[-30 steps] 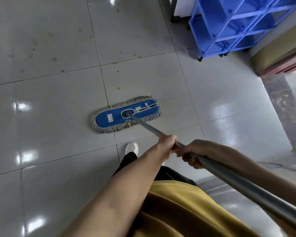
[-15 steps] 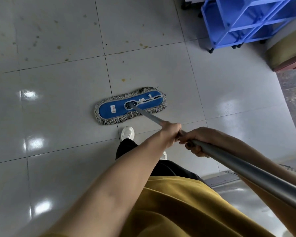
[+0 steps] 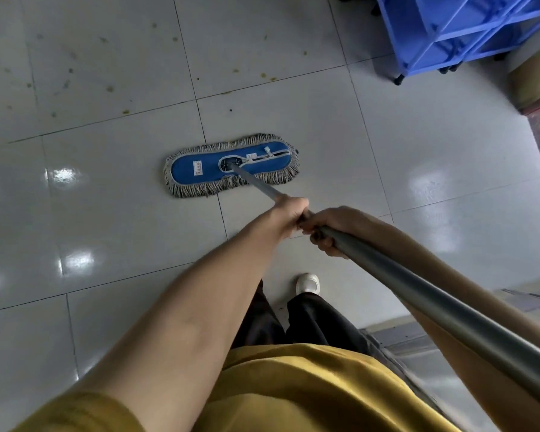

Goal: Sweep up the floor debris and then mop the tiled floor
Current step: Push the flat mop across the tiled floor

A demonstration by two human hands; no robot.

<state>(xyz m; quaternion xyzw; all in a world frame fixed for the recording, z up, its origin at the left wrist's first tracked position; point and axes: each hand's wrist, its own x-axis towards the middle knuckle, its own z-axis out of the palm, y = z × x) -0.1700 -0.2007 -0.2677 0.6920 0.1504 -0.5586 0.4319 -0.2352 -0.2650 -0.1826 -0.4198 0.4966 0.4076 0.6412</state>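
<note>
One flat blue fringed mop (image 3: 209, 170).

Glossy tiled floor (image 3: 293, 113); fringed cloth mop head (image 3: 231, 165); smooth matt metal handle (image 3: 418, 285).

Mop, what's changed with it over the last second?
The mop head has slid forward across the tiled floor, away from the person and nearer the yellowish stains, and the white shoe now shows farther behind it. Nothing was taken or released: the left hand and right hand still grip the handle, left in front. The blue cart stayed put.
</note>
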